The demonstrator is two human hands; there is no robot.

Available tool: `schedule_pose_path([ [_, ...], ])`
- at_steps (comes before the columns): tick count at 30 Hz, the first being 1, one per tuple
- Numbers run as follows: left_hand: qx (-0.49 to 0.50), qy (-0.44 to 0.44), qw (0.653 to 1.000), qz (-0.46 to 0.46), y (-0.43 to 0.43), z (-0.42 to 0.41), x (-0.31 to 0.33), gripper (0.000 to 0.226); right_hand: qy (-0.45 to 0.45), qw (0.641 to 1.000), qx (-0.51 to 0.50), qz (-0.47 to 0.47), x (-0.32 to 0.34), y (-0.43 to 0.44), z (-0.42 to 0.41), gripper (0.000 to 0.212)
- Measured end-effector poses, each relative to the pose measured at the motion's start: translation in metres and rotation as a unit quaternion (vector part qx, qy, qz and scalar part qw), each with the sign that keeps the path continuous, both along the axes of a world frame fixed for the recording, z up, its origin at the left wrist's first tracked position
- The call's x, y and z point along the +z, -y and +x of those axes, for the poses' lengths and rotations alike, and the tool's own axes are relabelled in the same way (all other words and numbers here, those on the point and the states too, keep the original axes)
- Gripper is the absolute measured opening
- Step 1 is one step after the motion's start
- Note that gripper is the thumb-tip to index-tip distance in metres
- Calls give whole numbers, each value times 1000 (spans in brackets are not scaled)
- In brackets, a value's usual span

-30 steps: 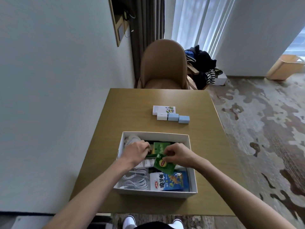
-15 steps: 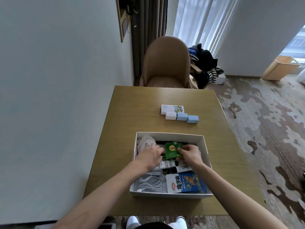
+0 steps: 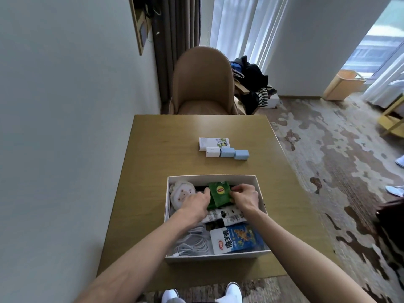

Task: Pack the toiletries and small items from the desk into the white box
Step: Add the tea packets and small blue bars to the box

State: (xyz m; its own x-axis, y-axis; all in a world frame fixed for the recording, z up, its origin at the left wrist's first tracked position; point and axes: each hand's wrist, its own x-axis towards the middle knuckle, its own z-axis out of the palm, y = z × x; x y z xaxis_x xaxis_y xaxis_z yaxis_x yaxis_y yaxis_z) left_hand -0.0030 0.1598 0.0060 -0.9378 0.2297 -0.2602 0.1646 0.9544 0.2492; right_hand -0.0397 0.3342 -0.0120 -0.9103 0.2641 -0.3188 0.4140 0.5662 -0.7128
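The white box (image 3: 211, 178) sits on the wooden desk (image 3: 166, 149) near its front edge. Inside lie green tea sachets (image 3: 219, 195), a round white pouch with a bear (image 3: 182, 194), coiled white cables (image 3: 192, 241), a blue-and-white snack packet (image 3: 236, 238) and black-and-white sachets (image 3: 229, 217). Both hands are in the box's far half. My left hand (image 3: 195, 204) holds the green sachets at their left edge. My right hand (image 3: 244, 197) pinches their right edge. Farther back on the desk lie a flat white printed box (image 3: 214, 142), a small white box (image 3: 212, 152) and two pale blue boxes (image 3: 235, 153).
A tan chair (image 3: 202, 84) stands at the desk's far end, and the wall runs along the left side. Clothes are heaped on a stand (image 3: 251, 84) behind the chair. Patterned carpet lies to the right, with a wooden bin (image 3: 343, 85) by the window.
Both hands carried the green sachets from the box's middle to its far half and set them down flatter there. The camera view shifted slightly.
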Motion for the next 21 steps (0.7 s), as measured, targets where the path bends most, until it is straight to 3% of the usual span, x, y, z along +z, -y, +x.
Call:
schedule_pose_path([
  [5,-37,-2,999,-19,9,7,11,20,20,1000,-4,-24,-3,3,-7,9],
  [14,-44,1,998,-47,12,9,14,11,138,959,-13,-246,11,13,-14,6],
  [19,-55,-18,998,-18,10,9,13,12,102,972,20,-209,6,10,-13,9],
  [21,-50,-25,998,-19,9,10,13,11,96,983,48,-152,4,10,-11,11],
])
